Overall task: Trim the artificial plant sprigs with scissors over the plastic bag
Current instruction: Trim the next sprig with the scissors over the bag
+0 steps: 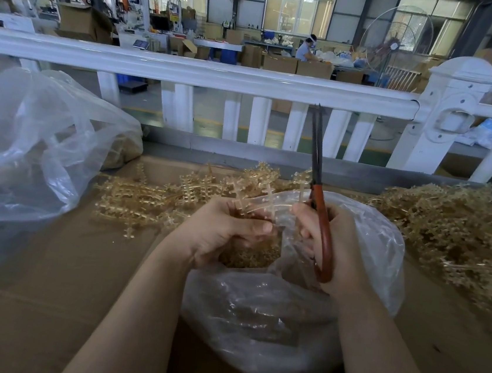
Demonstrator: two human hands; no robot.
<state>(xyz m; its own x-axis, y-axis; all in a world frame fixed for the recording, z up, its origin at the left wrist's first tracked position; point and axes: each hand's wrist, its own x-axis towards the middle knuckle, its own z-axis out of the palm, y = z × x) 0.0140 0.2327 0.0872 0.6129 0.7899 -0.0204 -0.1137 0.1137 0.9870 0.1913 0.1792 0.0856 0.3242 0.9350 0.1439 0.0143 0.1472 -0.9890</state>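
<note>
My left hand (224, 230) grips a pale golden plastic sprig (257, 184) above the open mouth of a clear plastic bag (268, 327). My right hand (332, 251) holds red-handled scissors (317, 194), their dark blades closed and pointing up toward the fence rail. The fingertips of my right hand also touch the sprig's stem beside my left hand. Golden trimmed bits lie inside the bag under my hands.
A loose heap of golden sprigs (151, 203) lies on the cardboard-covered table left of my hands, and a bigger pile (460, 235) sits at the right. A large clear bag (28, 149) stands at the left. A white fence (250, 79) borders the table's far edge.
</note>
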